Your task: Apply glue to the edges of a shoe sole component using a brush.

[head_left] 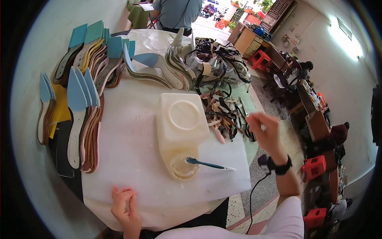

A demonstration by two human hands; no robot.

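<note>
My left hand (126, 208) rests at the table's near edge, fingers loosely bent and apart, with nothing visible in it. My right hand (265, 129) is raised at the table's right side, beside a heap of cut strips (223, 113). Its fingers are curled together; whether something small is between them cannot be made out. Between the hands stands an off-white plastic glue container (181, 137) with a low round well (178, 173) holding pale paste. A brush (211, 163) with a dark and white handle lies across the well, its bristle end inside.
Stacks of insole-shaped pieces with blue tips (75, 91) line the white-covered table's (127, 143) left side; more curved pieces (169, 73) stand at the back. Dark scraps (221, 59) fill a clear bag at back right. A cable (252, 203) hangs from my right wrist. Other people sit farther off.
</note>
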